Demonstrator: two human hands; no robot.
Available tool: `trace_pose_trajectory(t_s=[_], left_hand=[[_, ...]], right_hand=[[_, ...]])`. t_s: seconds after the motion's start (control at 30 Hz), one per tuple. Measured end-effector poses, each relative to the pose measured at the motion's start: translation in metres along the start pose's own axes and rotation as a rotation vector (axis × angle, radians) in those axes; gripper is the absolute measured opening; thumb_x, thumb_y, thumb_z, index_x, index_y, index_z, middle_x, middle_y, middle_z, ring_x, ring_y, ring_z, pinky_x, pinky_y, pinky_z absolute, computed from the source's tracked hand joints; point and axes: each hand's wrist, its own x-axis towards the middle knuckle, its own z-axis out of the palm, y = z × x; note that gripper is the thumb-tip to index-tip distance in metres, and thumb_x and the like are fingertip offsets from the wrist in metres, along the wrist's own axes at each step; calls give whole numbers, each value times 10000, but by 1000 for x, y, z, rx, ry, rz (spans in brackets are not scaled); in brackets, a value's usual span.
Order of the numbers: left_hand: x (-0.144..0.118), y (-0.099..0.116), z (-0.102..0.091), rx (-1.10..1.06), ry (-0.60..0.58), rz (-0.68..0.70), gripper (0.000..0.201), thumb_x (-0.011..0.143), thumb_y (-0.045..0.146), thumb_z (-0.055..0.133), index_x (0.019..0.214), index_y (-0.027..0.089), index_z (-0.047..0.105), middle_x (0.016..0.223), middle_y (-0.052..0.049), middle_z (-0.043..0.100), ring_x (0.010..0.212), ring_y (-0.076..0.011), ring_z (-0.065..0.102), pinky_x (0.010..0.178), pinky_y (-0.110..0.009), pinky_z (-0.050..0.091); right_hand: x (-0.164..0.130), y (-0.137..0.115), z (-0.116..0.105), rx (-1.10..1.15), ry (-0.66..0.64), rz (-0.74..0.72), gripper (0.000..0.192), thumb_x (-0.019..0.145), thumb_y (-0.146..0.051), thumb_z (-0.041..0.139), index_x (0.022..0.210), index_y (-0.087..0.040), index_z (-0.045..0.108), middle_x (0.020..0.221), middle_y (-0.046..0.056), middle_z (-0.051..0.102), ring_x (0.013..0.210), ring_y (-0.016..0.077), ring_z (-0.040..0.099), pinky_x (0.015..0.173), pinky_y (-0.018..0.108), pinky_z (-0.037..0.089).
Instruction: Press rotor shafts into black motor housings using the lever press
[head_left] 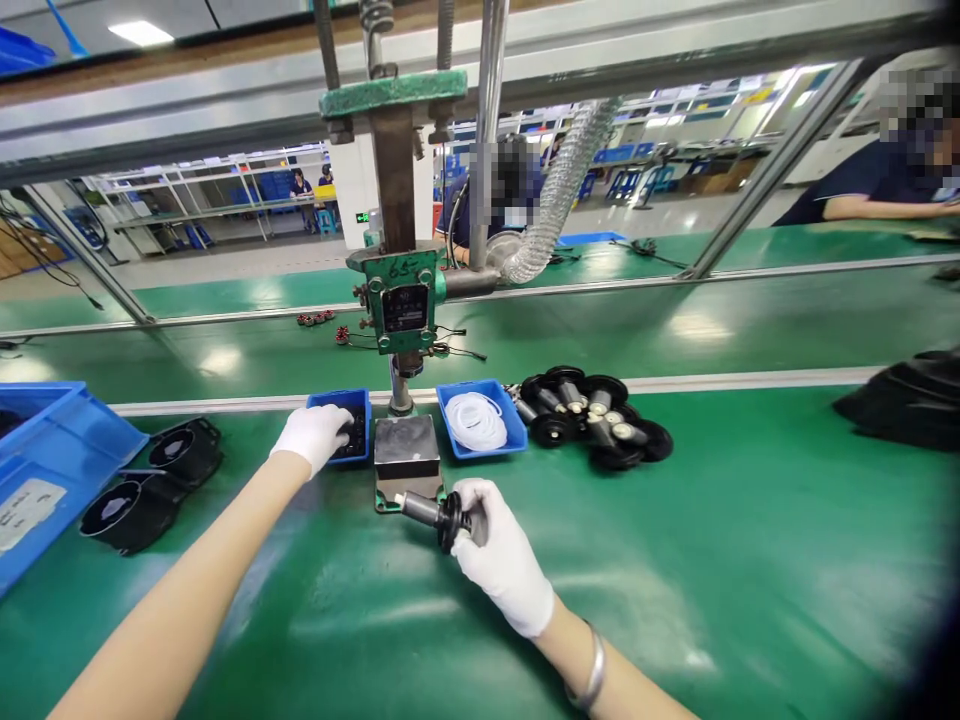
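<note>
My gloved left hand reaches into a small blue bin of small black parts. Its fingers curl down among them, and what they pinch, if anything, is hidden. In my gloved right hand is a black disc-shaped part with a grey cylinder, gripped by its disc end. The cylinder points left, its pale tip in front of the press's metal block. A green bench press stands over that block. Just right of it, another blue bin holds coiled white tubing.
Similar black disc parts lie piled at the right. Two black fan-like housings sit beside a large blue crate on the left. A black bag-like object lies far right. Co-workers sit beyond the metal frame.
</note>
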Motion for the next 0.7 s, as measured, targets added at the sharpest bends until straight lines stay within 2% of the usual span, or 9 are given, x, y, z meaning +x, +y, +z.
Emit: trace_pose_trajectory(t_s=[0.1, 0.17, 0.3, 0.4, 0.5, 0.57, 0.6, 0.63, 0.7], left_hand=[[14, 8, -1, -27, -122, 23, 212, 782, 267, 676, 984, 228, 727, 1014, -100, 736, 911, -282, 685, 772, -337, 477], [18, 11, -2, -51, -148, 16, 195, 762, 246, 685, 943, 194, 732, 981, -130, 735, 908, -310, 684, 790, -382, 485], [14, 9, -7, -157, -89, -46, 77, 734, 200, 684, 800, 171, 711, 873, -136, 727, 863, -324, 682, 818, -428, 480], [-3, 6, -10, -287, 20, -115, 91, 798, 260, 629, 823, 185, 674, 853, -105, 714, 840, -280, 671, 826, -412, 486], [-33, 20, -5, -742, 224, -157, 244, 863, 397, 572, 958, 177, 620, 998, -99, 688, 891, -211, 646, 845, -345, 499], [-55, 41, 3, -1292, 320, -152, 372, 831, 475, 623, 1051, 176, 592, 1030, -86, 666, 845, -170, 633, 810, -309, 515], [-64, 53, 8, -1493, 291, -146, 427, 811, 498, 656, 1085, 177, 591, 994, -72, 661, 791, -148, 624, 766, -286, 521], [-72, 65, 14, -1755, 206, -160, 454, 765, 477, 732, 1078, 172, 610, 947, -59, 653, 753, -130, 612, 734, -262, 517], [-82, 86, 24, -2098, 10, -202, 444, 694, 417, 833, 1006, 155, 655, 855, -35, 633, 692, -92, 584, 675, -209, 496]], right_hand=[[2, 1, -4, 90, -12, 72, 260, 667, -170, 607, 855, -225, 437, 821, -15, 481, 694, 135, 496, 639, 263, 471], [3, 2, -6, 213, -41, 109, 284, 693, -213, 654, 861, -234, 426, 820, -25, 481, 659, 125, 504, 591, 258, 496], [6, 4, -7, 500, -90, 209, 366, 715, -327, 726, 882, -247, 410, 855, -39, 482, 580, 98, 514, 471, 249, 525], [7, 6, -6, 587, -87, 241, 426, 700, -382, 777, 885, -244, 418, 868, -43, 490, 585, 90, 538, 479, 244, 542], [7, 5, -7, 585, -86, 237, 461, 685, -412, 799, 880, -246, 416, 866, -44, 488, 586, 91, 537, 476, 243, 540], [7, 2, -8, 554, -72, 208, 460, 684, -423, 798, 878, -246, 421, 868, -39, 477, 603, 98, 518, 472, 242, 531], [6, 1, -8, 530, -59, 186, 444, 692, -419, 791, 877, -245, 426, 872, -33, 472, 622, 104, 507, 480, 239, 523], [6, -1, -8, 501, -45, 158, 422, 702, -404, 782, 875, -242, 433, 872, -29, 470, 642, 108, 494, 500, 237, 516], [5, -5, -8, 436, -29, 92, 373, 713, -349, 763, 865, -236, 442, 859, -24, 472, 678, 115, 474, 569, 238, 498]])
